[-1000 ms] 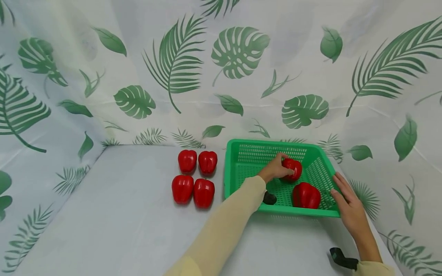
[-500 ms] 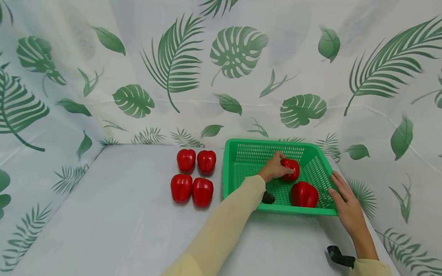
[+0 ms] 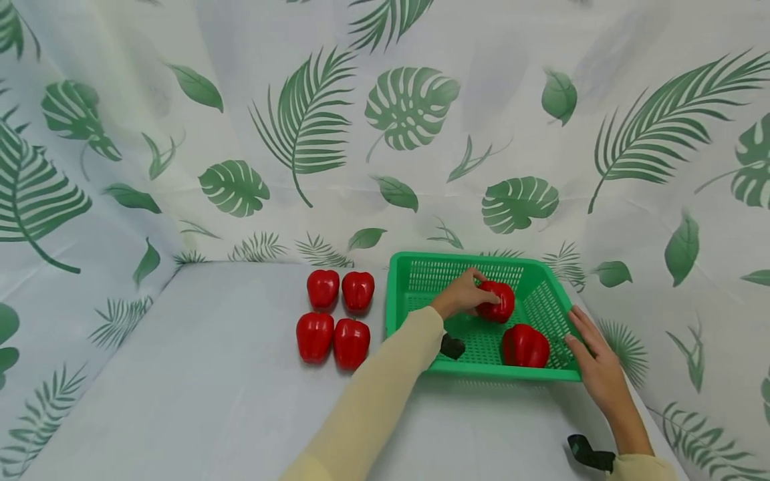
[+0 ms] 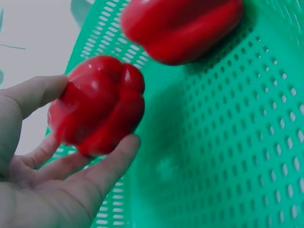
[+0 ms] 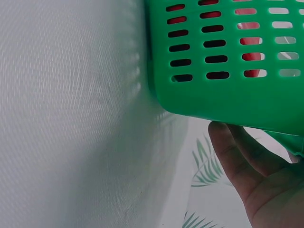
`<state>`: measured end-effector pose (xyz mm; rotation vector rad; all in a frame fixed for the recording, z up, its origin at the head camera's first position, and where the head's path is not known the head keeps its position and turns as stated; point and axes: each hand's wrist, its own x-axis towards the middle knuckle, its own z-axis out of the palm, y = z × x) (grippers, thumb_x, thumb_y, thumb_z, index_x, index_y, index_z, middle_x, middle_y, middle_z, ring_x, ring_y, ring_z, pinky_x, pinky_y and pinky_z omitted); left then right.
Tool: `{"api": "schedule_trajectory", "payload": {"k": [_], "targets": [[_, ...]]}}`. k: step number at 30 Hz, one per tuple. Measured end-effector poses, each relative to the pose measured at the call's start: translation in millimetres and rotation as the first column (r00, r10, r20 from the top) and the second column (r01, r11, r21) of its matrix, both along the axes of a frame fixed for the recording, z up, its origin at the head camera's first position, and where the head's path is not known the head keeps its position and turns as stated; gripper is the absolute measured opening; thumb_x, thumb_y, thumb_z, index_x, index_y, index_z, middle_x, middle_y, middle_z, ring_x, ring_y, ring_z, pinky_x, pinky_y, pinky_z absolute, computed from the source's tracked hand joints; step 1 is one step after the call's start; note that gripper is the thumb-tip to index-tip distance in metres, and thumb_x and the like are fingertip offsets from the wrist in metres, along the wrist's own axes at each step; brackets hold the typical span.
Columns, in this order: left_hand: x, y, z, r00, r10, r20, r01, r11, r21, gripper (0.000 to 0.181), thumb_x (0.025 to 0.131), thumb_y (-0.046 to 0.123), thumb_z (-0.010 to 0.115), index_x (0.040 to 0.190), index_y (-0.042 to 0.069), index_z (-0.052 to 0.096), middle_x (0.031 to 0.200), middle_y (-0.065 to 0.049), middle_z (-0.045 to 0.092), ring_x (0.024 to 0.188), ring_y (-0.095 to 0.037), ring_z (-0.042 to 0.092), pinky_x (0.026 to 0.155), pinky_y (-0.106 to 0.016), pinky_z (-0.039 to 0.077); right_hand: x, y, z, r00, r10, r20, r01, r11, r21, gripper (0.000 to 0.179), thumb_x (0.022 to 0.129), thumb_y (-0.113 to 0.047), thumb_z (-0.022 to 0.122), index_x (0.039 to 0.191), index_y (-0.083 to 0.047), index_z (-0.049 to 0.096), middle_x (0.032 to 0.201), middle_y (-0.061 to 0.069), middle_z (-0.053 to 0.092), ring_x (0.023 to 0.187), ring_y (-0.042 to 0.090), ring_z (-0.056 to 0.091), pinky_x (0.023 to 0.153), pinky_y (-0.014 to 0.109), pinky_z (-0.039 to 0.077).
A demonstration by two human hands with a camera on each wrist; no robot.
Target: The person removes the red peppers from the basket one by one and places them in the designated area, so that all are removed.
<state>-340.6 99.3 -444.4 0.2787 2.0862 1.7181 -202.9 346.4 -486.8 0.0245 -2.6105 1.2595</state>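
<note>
In the head view my left hand (image 3: 462,294) reaches into a green plastic basket (image 3: 493,374) and grips a red bell pepper (image 3: 496,302). The left wrist view has thumb and fingers around this pepper (image 4: 97,104), close to the perforated basket wall. A second bell pepper (image 3: 526,346) lies in the basket's front right part. At the basket's right side, my right hand (image 3: 601,374) holds the rim, thumb toward the inside. From below, the right wrist view catches its fingertips (image 5: 219,128) against the rim's underside.
Several more red bell peppers (image 3: 315,337) sit in two rows on the white table (image 3: 198,374), left of the basket. A white curtain (image 3: 325,220) with green leaf prints stands behind the table and at both sides. Black wrist camera mounts (image 3: 589,455) stick out from both wrists.
My left hand and its bell pepper have shifted slightly left within the basket. The right hand keeps its place on the rim. The whole head view has tilted a little.
</note>
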Motion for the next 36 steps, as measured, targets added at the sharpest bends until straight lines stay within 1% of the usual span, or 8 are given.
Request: {"api": "schedule_trajectory", "payload": {"k": [3,6,13,20,25,31,34,36], "targets": [[-2.8,-13.9,3.1,0.999,-0.023,0.032,0.021,0.998,0.066,0.042,0.099,0.011,0.077,0.133,0.006,0.053,0.122,-0.012,0.062,0.108,-0.030,0.067,0.096,-0.055,0.059,-0.3,-1.7,-3.4,1.000,0.010,0.009,-0.010,1.000,0.000,0.059,0.117,-0.027,0.042,0.168,-0.002,0.027,0.176,0.021,0.016,0.160,0.050,0.006,0.113,0.086,0.012],[-9.2,-25.8,9.1,0.998,-0.030,0.051,0.024,0.992,0.127,0.040,0.099,0.011,0.076,0.132,0.006,0.054,0.122,-0.012,0.062,0.106,-0.031,0.068,0.094,-0.058,0.060,-1.9,-1.9,-4.1,1.000,0.018,0.012,-0.018,1.000,0.005,0.059,0.117,-0.027,0.042,0.168,-0.002,0.026,0.176,0.021,0.015,0.160,0.050,0.006,0.112,0.086,0.012],[-24.0,-53.3,26.5,0.997,-0.044,0.068,0.028,0.977,0.213,0.037,0.101,0.013,0.073,0.133,0.012,0.055,0.124,-0.012,0.063,0.098,-0.030,0.070,0.091,-0.057,0.061,-8.6,-1.1,-0.7,1.000,0.027,0.011,-0.027,1.000,0.013,0.059,0.117,-0.027,0.040,0.169,-0.003,0.024,0.177,0.020,0.013,0.160,0.049,0.005,0.113,0.086,0.012],[-26.2,-87.9,43.3,0.998,-0.031,0.050,0.017,0.965,0.263,0.041,0.101,0.013,0.071,0.139,0.011,0.055,0.122,-0.009,0.063,0.101,-0.031,0.068,0.090,-0.060,0.061,-10.6,-2.7,0.4,1.000,0.026,0.018,-0.026,1.000,0.016,0.060,0.117,-0.027,0.042,0.169,-0.003,0.024,0.177,0.020,0.013,0.161,0.048,0.004,0.115,0.085,0.009],[-28.9,-114.9,48.6,1.000,0.009,0.028,-0.017,0.958,0.285,0.041,0.102,0.015,0.070,0.140,0.012,0.056,0.125,-0.010,0.061,0.109,-0.031,0.065,0.088,-0.058,0.062,-9.8,-2.7,-0.1,0.999,0.028,0.020,-0.028,1.000,0.011,0.060,0.117,-0.028,0.042,0.169,-0.004,0.024,0.177,0.017,0.012,0.161,0.045,0.002,0.116,0.084,0.007],[-29.6,-149.8,52.3,0.998,0.065,0.017,-0.067,0.946,0.317,0.048,0.104,0.016,0.066,0.148,0.008,0.051,0.138,-0.015,0.057,0.119,-0.033,0.061,0.092,-0.057,0.061,-3.6,-0.5,-1.9,1.000,0.028,0.010,-0.028,1.000,0.009,0.060,0.117,-0.028,0.041,0.169,-0.004,0.024,0.179,0.010,0.009,0.162,0.041,0.000,0.116,0.083,0.004],[-29.4,-169.4,54.0,0.994,0.109,-0.009,-0.101,0.949,0.300,0.052,0.104,0.019,0.065,0.152,0.007,0.050,0.143,-0.016,0.056,0.121,-0.034,0.059,0.094,-0.055,0.061,-3.6,1.4,-2.3,1.000,0.025,0.011,-0.025,1.000,0.011,0.060,0.117,-0.028,0.041,0.169,-0.004,0.023,0.179,0.010,0.008,0.162,0.041,0.000,0.117,0.082,0.002],[-29.3,-182.3,55.5,0.990,0.140,-0.021,-0.129,0.949,0.288,0.054,0.104,0.020,0.066,0.154,0.006,0.049,0.145,-0.017,0.056,0.122,-0.035,0.059,0.099,-0.057,0.058,-4.3,1.8,-2.8,1.000,0.021,0.012,-0.021,1.000,0.015,0.060,0.117,-0.029,0.041,0.169,-0.004,0.023,0.179,0.009,0.008,0.162,0.041,0.000,0.117,0.082,0.002]]}}
